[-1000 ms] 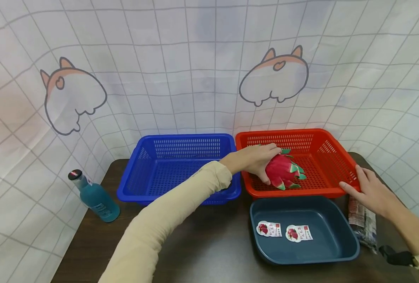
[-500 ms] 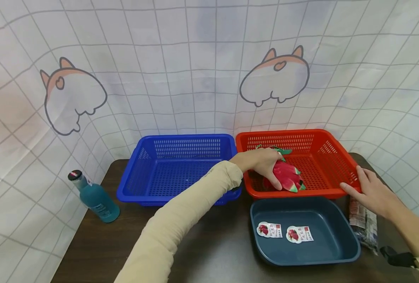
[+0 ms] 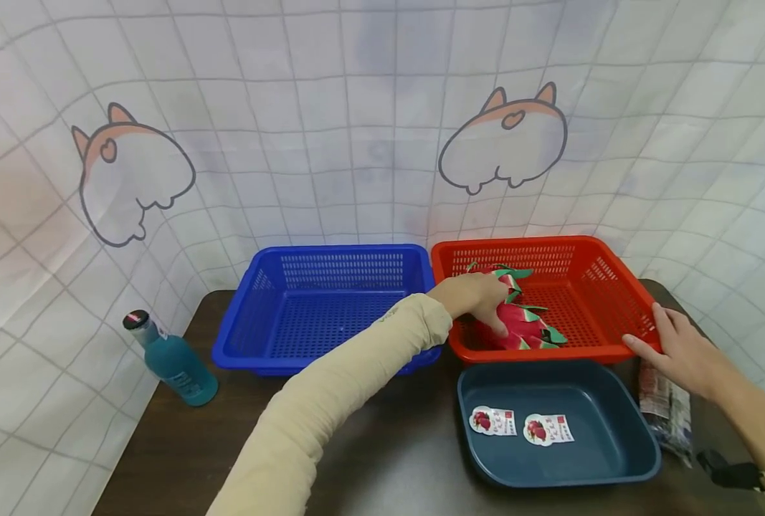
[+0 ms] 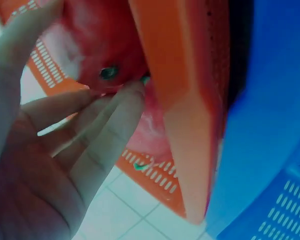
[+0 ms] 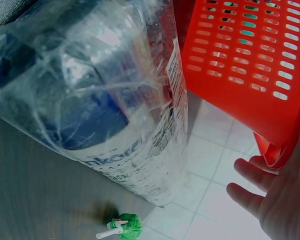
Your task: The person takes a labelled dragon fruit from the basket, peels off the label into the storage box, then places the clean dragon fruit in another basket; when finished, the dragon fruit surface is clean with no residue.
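In the head view my left hand (image 3: 479, 297) reaches into the left side of the red basket (image 3: 614, 301). Its fingers are fairly straight, and the fingertips touch a pink toy-like dragon fruit (image 3: 527, 328) with green-tipped scales. A second dragon fruit (image 3: 510, 278) lies behind it, partly covered by the hand. The left wrist view shows the fingers (image 4: 107, 132) against the fruit's underside (image 4: 105, 40). My right hand (image 3: 688, 355) holds the basket's front right corner, thumb at the front rim and fingers over the right side. The right wrist view shows those fingers (image 5: 252, 177) beside the corner.
A blue basket (image 3: 227, 351) stands left of the red one. A dark teal tray (image 3: 588, 412) with two dragon-fruit stickers (image 3: 546, 428) sits in front. Plastic-wrapped packets (image 3: 664, 408) lie at right, a green lollipop (image 5: 130, 227) near them. A teal bottle (image 3: 182, 369) stands far left.
My left hand first carried the front dragon fruit rightward and down into the red basket; its fingers have since loosened and drawn back left, uncovering more fruit. My right hand stays at the corner.
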A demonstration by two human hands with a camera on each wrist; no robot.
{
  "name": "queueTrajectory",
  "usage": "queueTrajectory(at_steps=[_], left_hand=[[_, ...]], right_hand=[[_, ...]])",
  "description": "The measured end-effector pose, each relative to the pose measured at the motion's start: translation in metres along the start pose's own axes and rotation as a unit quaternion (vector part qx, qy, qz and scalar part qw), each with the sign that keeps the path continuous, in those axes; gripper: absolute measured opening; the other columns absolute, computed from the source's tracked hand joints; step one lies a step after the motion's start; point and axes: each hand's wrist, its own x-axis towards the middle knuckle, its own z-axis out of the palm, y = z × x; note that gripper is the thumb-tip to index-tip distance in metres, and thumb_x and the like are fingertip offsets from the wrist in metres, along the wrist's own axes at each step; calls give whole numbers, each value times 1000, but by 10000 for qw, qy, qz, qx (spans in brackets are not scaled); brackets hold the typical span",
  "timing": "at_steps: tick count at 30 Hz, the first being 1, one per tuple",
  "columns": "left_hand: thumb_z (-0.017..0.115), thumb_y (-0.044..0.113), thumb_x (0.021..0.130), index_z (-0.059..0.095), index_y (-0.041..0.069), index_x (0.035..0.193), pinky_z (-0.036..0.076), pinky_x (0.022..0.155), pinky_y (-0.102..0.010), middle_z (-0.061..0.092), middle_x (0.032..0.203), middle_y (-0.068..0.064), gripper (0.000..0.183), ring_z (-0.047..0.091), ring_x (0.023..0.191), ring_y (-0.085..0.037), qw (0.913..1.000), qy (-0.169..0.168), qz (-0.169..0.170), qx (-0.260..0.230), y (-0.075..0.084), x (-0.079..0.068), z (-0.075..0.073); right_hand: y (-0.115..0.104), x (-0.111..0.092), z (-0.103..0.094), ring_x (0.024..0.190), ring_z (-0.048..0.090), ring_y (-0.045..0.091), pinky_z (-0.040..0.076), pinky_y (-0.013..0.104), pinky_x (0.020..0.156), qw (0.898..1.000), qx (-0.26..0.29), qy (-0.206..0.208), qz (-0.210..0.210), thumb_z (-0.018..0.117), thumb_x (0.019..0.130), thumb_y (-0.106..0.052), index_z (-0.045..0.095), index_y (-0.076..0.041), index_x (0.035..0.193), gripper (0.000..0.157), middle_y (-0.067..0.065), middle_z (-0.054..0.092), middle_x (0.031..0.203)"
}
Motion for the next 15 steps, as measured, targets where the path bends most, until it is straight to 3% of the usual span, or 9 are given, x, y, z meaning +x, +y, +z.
queueTrajectory(at_steps=[4,10,13,15], left_hand=[[68,51,86,55,16,91,36,62,-19,49,79,8,37,46,72,-8,9998,-32,159,81,2,-1,-3],[62,55,89,60,16,99,34,63,-22,49,82,6,41,44,74,-10,9992,161,371,51,-1,-3,0],[56,56,91,60,16,126,46,82,-19,61,110,3,53,55,97,-8,9978,419,519,-37,-3,-10,3],[54,57,92,49,20,141,45,102,-24,55,137,1,62,51,122,-10,9966,543,600,-145,-3,-18,6]], right_hand=[[0,-3,-1,104,40,55,48,69,74,10000,31,47,22,52,94,-52,7,10,150,94,42,26,134],[0,-5,-2,105,39,55,48,69,74,10000,6,25,48,52,94,-51,8,11,150,94,42,26,133],[-1,-5,-2,107,37,56,47,70,76,10000,-33,-12,-13,52,94,-50,6,11,150,94,43,25,134],[-1,-5,0,110,36,56,45,72,79,9999,-122,57,-90,52,95,-49,9,12,149,92,43,27,135]])
